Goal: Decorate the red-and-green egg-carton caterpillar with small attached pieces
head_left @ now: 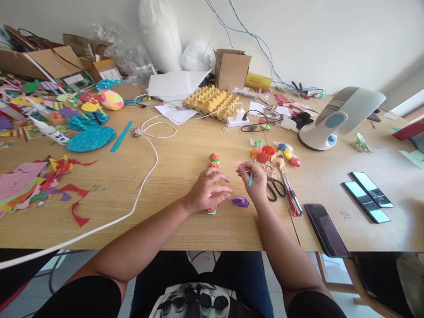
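A row of small round red, green and yellow decorated pieces lies on the wooden table, running toward me. Over its middle is my left hand, fingers apart, covering part of it; whether it touches the row is hard to tell. My right hand is closed on a blue plastic tool, with a small pale, translucent piece at its fingertips. Between the hands, nearer to me, rests a purple packet.
Black-handled scissors, a red cutter and a red cup are right of my right hand. Phones lie further right. A white cable crosses the left side. Egg trays stand behind.
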{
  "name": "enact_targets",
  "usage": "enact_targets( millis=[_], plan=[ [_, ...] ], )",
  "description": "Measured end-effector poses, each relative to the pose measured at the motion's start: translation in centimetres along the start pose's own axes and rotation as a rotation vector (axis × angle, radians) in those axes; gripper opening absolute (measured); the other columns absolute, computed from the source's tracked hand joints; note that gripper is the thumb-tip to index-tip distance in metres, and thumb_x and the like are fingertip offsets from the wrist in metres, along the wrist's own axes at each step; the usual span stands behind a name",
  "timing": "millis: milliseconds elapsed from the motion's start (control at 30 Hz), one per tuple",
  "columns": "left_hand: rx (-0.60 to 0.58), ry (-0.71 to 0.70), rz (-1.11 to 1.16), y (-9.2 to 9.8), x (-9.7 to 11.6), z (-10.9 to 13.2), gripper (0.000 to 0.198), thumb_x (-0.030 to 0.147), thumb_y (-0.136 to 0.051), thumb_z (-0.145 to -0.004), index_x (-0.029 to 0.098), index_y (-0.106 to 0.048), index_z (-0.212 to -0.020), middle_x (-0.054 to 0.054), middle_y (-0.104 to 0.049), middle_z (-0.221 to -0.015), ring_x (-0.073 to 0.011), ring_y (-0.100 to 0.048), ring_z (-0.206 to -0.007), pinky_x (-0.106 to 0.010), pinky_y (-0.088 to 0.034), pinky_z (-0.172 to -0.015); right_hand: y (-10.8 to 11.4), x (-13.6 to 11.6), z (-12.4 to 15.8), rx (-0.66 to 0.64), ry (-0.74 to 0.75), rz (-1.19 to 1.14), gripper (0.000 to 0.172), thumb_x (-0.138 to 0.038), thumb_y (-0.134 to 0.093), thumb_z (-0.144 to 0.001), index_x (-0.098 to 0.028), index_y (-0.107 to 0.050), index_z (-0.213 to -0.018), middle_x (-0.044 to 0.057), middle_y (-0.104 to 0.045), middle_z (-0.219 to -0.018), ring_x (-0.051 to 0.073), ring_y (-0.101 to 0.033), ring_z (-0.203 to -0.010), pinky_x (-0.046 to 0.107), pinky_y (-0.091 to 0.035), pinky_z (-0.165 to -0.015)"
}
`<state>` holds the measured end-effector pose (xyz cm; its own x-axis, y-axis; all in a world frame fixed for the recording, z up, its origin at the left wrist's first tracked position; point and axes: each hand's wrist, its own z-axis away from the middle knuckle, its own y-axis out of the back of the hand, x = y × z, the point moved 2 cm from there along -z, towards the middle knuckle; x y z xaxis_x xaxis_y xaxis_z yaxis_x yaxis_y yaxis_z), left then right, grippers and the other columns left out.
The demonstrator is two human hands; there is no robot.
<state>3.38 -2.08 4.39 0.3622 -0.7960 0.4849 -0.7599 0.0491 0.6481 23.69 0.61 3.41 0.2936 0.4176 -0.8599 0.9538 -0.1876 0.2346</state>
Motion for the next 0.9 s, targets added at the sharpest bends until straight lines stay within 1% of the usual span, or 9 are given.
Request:
enact_targets(
  millis=[67,133,200,233,333,467,667,833,900],
  plan=[
    [0.061,0.051,0.005,0.2,-0.4,0.0,0.011,0.031,-0.069,-0.091,0.029,-0.078,-0.097,-0.005,-0.073,-0.107,-0.0249,-0.056,-0.11,-0.046,-0.044,-0.104,0.0,-0.7,0.1,-0.066,0.077,0.046,0.012,-0.033,-0.065,-0.093,-0.022,-0.069,-0.09,0.004,-0.069,-0.088,0.015,-0.068,-0.075,0.03,-0.059,-0.068],
    [0.159,0.12,-0.012,0.5,-0.8,0.0,0.009,0.031,-0.069,-0.091,0.026,-0.076,-0.094,-0.005,-0.072,-0.098,-0.0238,-0.057,-0.104,-0.044,-0.046,-0.099,-0.1,-1.3,0.2,-0.134,0.141,0.085,0.01,-0.03,-0.065,-0.093,-0.022,-0.069,-0.09,0.005,-0.07,-0.091,0.014,-0.066,-0.074,0.029,-0.057,-0.067],
    [0.246,0.162,-0.03,0.8,-1.2,0.0,0.011,0.033,-0.071,-0.09,0.024,-0.074,-0.097,-0.005,-0.071,-0.096,-0.0232,-0.058,-0.101,-0.042,-0.047,-0.094,-0.3,-1.6,0.4,-0.195,0.187,0.112,0.01,-0.03,-0.064,-0.093,-0.022,-0.069,-0.09,0.005,-0.07,-0.091,0.014,-0.065,-0.074,0.029,-0.056,-0.066],
    [0.269,0.168,-0.04,0.8,-1.3,0.1,0.014,0.034,-0.073,-0.089,0.024,-0.073,-0.099,-0.005,-0.071,-0.097,-0.023,-0.058,-0.1,-0.041,-0.047,-0.093,-0.5,-1.6,0.5,-0.226,0.203,0.12,0.01,-0.03,-0.063,-0.093,-0.022,-0.069,-0.09,0.006,-0.07,-0.091,0.015,-0.064,-0.075,0.029,-0.055,-0.066],
    [0.268,0.157,-0.086,0.8,-1.5,0.1,0.013,0.036,-0.073,-0.089,0.025,-0.075,-0.097,-0.004,-0.073,-0.093,-0.0219,-0.059,-0.094,-0.04,-0.047,-0.089,-1.1,-1.5,0.9,-0.299,0.233,0.108,0.012,-0.031,-0.063,-0.094,-0.022,-0.07,-0.091,0.006,-0.07,-0.091,0.015,-0.064,-0.076,0.028,-0.054,-0.064],
    [0.268,0.153,-0.138,0.8,-1.5,0.1,0.01,0.034,-0.071,-0.091,0.025,-0.075,-0.088,-0.002,-0.075,-0.086,-0.021,-0.059,-0.088,-0.04,-0.046,-0.086,-1.6,-1.5,1.3,-0.338,0.23,0.074,0.011,-0.031,-0.063,-0.094,-0.023,-0.071,-0.092,0.005,-0.07,-0.089,0.014,-0.063,-0.074,0.027,-0.053,-0.064],
    [0.268,0.147,-0.139,0.9,-1.5,0.0,0.013,0.034,-0.069,-0.092,0.025,-0.074,-0.084,-0.003,-0.075,-0.087,-0.022,-0.061,-0.092,-0.041,-0.045,-0.088,-1.8,-1.6,1.3,-0.336,0.23,0.099,0.016,-0.036,-0.063,-0.095,-0.023,-0.072,-0.09,0.006,-0.072,-0.088,0.016,-0.064,-0.074,0.03,-0.052,-0.065],
    [0.26,0.114,-0.109,0.7,-1.5,0.1,0.012,0.036,-0.074,-0.088,0.026,-0.076,-0.096,-0.003,-0.075,-0.092,-0.0218,-0.062,-0.095,-0.04,-0.046,-0.089,-1.9,-1.4,1.5,-0.327,0.276,0.082,0.015,-0.033,-0.063,-0.095,-0.023,-0.073,-0.089,0.007,-0.074,-0.09,0.016,-0.067,-0.076,0.03,-0.053,-0.067],
    [0.271,0.106,-0.122,0.7,-1.7,0.2,0.01,0.036,-0.075,-0.088,0.027,-0.077,-0.092,-0.002,-0.075,-0.088,-0.0214,-0.063,-0.094,-0.04,-0.046,-0.088,-1.9,-1.4,1.5,-0.304,0.266,0.075,0.014,-0.033,-0.064,-0.094,-0.023,-0.073,-0.089,0.007,-0.074,-0.091,0.016,-0.067,-0.075,0.03,-0.053,-0.066]
  ],
)
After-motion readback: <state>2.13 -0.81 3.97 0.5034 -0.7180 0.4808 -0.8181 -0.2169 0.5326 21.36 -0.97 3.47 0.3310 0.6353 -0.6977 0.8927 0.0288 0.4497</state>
